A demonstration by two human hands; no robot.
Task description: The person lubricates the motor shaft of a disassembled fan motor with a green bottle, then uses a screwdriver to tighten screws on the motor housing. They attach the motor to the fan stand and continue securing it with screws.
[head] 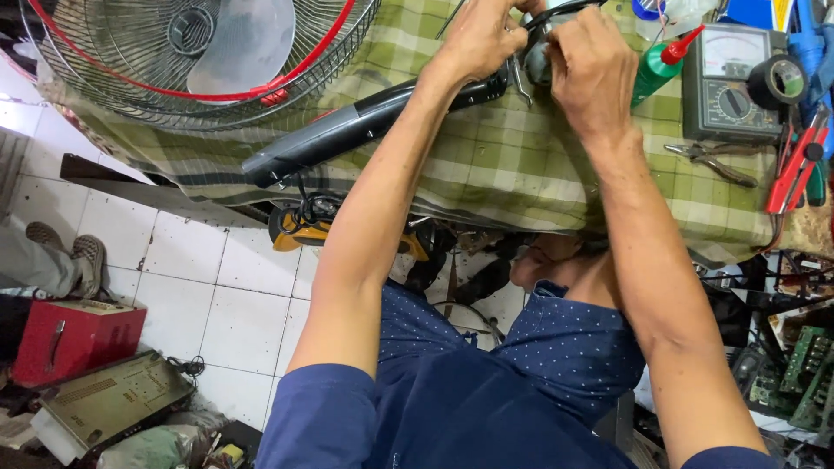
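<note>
Now, left hand [473, 39]: I am seeing it at the top edge of the bench, fingers curled down around the small grey motor part [536, 56] and the black wire [556, 10] above it; they are gripping, not loose.
Right hand [591, 74]: it is pressing on the same part from the right side, fingers bent over it; I cannot tell exactly what the fingertips are pinching, because the hand is hiding them.
Part: it is sitting on the checked cloth [486, 165], just above the end of the black handle [347, 130], between the two hands.
Risk, slipping: both hands are squeezing one small piece near a thin metal clip [521, 85]; I think a slip could be cutting a finger or bending the clip.
Risk, wire: the black wire is being pulled near the edge of view; too much force could be breaking it off.
Risk, bottle: the green bottle [653, 71] is lying just beside the right hand; a wrist move could be knocking it against the meter [730, 82].
Risk, fan: the fan cage [200, 61] is resting at the left, well apart, so I am judging it less dangerous.
Risk, tools: the pliers [712, 161] are lying near the right forearm and could be swept off the cloth.
</note>
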